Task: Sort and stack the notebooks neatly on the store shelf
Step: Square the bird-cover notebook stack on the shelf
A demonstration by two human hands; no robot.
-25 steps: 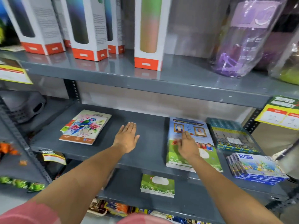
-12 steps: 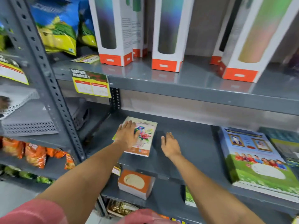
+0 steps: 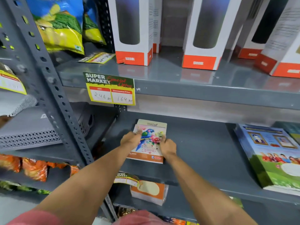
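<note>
Grey metal shelf [image 3: 203, 153], store aisle. Parrot-cover notebook [image 3: 148, 143] lies flat at shelf's left end, atop another notebook [image 3: 152, 123] peeking out behind. Left hand [image 3: 130, 139] grips its left edge, right hand [image 3: 168, 147] its right edge. Bigger notebook stack [image 3: 272, 158] well apart, far right.

Grey metal shelf [image 3: 203, 153], parrot notebook stack [image 3: 150, 143] left, thick notebook pile [image 3: 274, 158] right

Parrot-cover "Spring" notebook [image 3: 148, 143] atop a cream notebook [image 3: 152, 124], small stack flat on grey shelf [image 3: 203, 151], left end
</note>
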